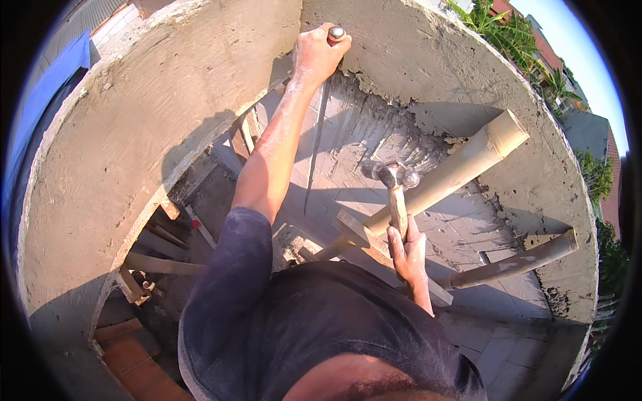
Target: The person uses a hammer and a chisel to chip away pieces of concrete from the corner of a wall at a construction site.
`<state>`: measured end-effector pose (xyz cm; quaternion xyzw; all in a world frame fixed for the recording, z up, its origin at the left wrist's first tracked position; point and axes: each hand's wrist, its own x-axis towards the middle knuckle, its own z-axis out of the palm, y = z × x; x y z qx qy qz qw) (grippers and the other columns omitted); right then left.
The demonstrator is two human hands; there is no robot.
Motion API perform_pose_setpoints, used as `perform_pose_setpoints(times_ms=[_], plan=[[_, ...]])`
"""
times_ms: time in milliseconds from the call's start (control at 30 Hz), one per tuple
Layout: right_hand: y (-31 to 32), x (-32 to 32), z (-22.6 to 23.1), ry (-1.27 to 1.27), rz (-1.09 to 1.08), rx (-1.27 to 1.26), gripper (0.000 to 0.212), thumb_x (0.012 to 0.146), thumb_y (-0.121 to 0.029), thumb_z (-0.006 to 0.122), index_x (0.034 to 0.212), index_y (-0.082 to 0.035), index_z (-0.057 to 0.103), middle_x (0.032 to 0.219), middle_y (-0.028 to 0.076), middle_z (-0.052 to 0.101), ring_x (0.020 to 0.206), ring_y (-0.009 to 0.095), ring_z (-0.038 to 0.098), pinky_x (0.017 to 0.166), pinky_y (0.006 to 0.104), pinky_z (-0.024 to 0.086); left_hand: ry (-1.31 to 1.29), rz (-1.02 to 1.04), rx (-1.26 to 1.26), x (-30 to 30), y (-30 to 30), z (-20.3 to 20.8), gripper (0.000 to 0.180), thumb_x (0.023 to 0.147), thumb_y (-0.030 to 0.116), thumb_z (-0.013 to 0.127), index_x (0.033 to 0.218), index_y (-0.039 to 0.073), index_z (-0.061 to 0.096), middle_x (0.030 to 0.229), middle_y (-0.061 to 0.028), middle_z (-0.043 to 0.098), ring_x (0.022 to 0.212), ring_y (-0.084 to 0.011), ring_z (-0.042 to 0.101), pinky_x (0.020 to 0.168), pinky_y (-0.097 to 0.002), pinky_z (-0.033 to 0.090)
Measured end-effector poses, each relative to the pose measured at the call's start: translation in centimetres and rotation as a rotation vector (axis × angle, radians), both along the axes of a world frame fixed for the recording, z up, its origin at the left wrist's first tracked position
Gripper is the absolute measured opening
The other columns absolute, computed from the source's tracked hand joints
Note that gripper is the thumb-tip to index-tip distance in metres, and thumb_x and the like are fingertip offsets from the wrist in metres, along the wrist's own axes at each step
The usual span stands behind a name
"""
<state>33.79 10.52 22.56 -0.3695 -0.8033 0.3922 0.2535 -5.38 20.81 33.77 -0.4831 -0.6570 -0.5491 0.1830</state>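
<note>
My left arm stretches up toward the corner of the rough cement wall [435, 63]. My left hand [319, 57] is closed around a steel chisel [337, 33]; its round butt end sticks out of the fist, while the hand hides most of the shaft and the tip. Lower and to the right, my right hand [409, 255] grips the wooden handle of a hammer [396, 175]. The hammer's metal head points up and away from me, apart from the chisel. Behind the hammer slants a thick bamboo pole [461, 170].
A second bamboo pole [515, 260] leans against the wall at right. Crumbled mortar edges the tiled floor [468, 227]. A wooden board [371, 237] crosses the bamboo. At left, an opening shows timber and bricks [137, 361] below. A blue tarp [50, 100] hangs beyond the left wall.
</note>
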Motion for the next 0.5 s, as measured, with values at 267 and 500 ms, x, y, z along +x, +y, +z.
perform_pose_setpoints(times_ms=[267,500], plan=[[-2.4,6.0,-6.3,-0.205,-0.073,-0.057,0.026,0.097,-0.023,0.069,0.103,-0.001,0.057,0.074,0.029,0.061,0.075,0.053,0.06,0.065,0.0555,0.046,-0.163,-0.034,-0.183,-2.3,1.0,1.5,0.025,0.09,0.026,0.074,0.083,0.002,0.072,0.069,-0.0051,0.071,0.068,-0.0143,0.069,0.07,-0.0321,0.054],[0.4,4.4,-9.4,-0.221,0.036,0.071,0.026,0.097,-0.026,0.069,0.102,-0.004,0.056,0.065,0.025,0.06,0.066,0.05,0.061,0.061,0.0553,0.047,-0.273,-0.105,0.202,-2.6,-0.1,-1.2,0.012,0.09,0.005,0.075,0.082,0.0,0.069,0.077,-0.0058,0.072,0.07,-0.0142,0.067,0.071,-0.0314,0.056]])
